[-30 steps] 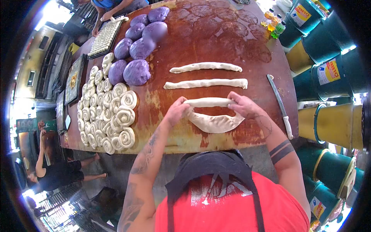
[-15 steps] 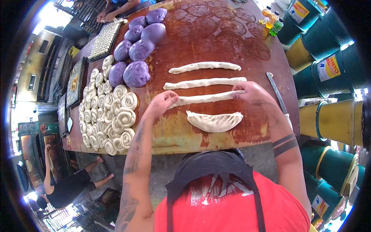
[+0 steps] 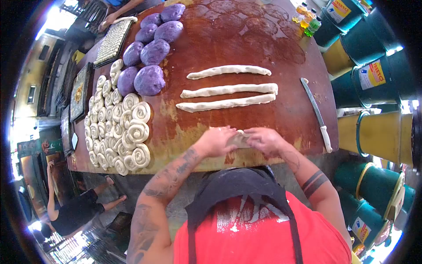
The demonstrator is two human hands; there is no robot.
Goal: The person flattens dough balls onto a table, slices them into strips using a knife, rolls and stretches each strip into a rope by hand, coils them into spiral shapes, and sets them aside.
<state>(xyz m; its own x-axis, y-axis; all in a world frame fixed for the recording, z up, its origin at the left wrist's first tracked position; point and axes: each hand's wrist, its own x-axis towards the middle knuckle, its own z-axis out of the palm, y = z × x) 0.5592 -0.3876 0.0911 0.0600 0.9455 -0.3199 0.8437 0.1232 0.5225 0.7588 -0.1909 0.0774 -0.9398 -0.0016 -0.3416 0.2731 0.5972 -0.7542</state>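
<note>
Close to the table's near edge, my left hand (image 3: 216, 141) and my right hand (image 3: 265, 141) meet over a piece of pale dough (image 3: 239, 139). My right fingers pinch its top edge, while the left fingers curl over its other side. Most of that dough is hidden under my hands. Beyond them lie three long dough ropes, side by side: a far one (image 3: 228, 70), a middle one (image 3: 228, 90) and a near one (image 3: 226, 104). The middle and near ropes almost touch at their right ends.
Coiled dough rolls (image 3: 140, 111) crowd the table's left side, beside purple dough balls (image 3: 149, 81). A long knife (image 3: 314, 103) lies at right, with bottles (image 3: 309, 20) behind. A tray of small pieces (image 3: 113, 44) is near another person's arm (image 3: 127, 9). Green barrels (image 3: 371, 77) line the right.
Both hands have let go of the near dough rope and come back toward me onto the half-moon dough piece. The near rope now lies closer to the middle one. The other person's arm has shifted.
</note>
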